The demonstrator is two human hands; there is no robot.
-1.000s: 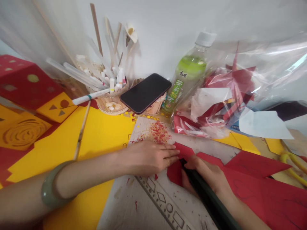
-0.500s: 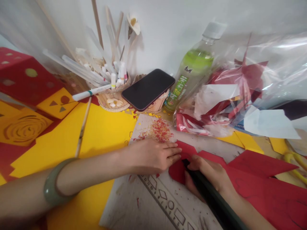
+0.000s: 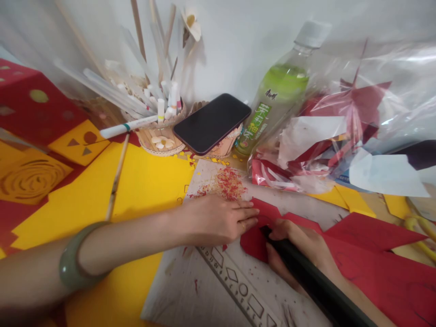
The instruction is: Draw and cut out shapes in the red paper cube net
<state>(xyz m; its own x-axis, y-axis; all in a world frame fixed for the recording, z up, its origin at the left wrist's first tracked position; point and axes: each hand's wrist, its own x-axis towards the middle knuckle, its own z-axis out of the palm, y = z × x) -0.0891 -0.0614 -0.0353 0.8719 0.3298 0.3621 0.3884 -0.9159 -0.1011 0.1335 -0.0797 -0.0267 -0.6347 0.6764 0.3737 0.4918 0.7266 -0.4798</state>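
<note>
My left hand (image 3: 221,220) lies flat, fingers stretched out, with its fingertips on the edge of a piece of red paper (image 3: 254,243). A ring is on one finger and a green bangle (image 3: 70,263) circles the wrist. In a pen-like grip, my right hand (image 3: 299,245) is closed around a long black pen-shaped tool (image 3: 306,274). Its tip points at the red paper just right of my left fingertips; whether it touches is hard to tell. Under both hands is a scratched grey board (image 3: 184,290), and a stencil ruler (image 3: 235,286) with cut-out shapes rests on it.
Red and tan shavings (image 3: 230,184) are heaped behind my left hand. A phone (image 3: 213,122) lies across small baskets holding markers (image 3: 160,109). A green drink bottle (image 3: 279,91) and a plastic bag of scraps (image 3: 316,150) stand behind. Yellow paper (image 3: 150,181) spreads left, a red sheet (image 3: 381,272) right.
The view has shifted slightly. Both hands keep nearly the same place on the red paper, and the black tool stays in my right hand.
</note>
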